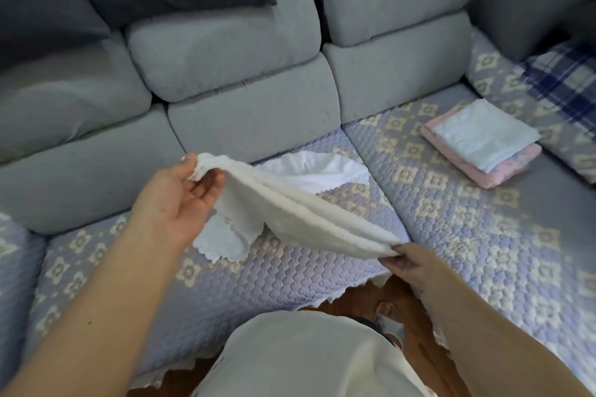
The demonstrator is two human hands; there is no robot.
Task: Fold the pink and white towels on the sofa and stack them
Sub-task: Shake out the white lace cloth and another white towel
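**White towel held up over the sofa seat**

Nearest, the right hand (407, 263) pinches one end of a doubled white towel (300, 214), fingers closed tight on the cloth. The left hand (175, 200) grips the other end between thumb and fingertips, palm half open. The towel hangs between them above the quilted seat cover (225, 280). Under it lies a loose white cloth (309, 171) with a scalloped edge. Farther right sits a folded stack (480, 143), white on pink. Behind are grey back cushions (225, 51) and a plaid blanket (561, 80).
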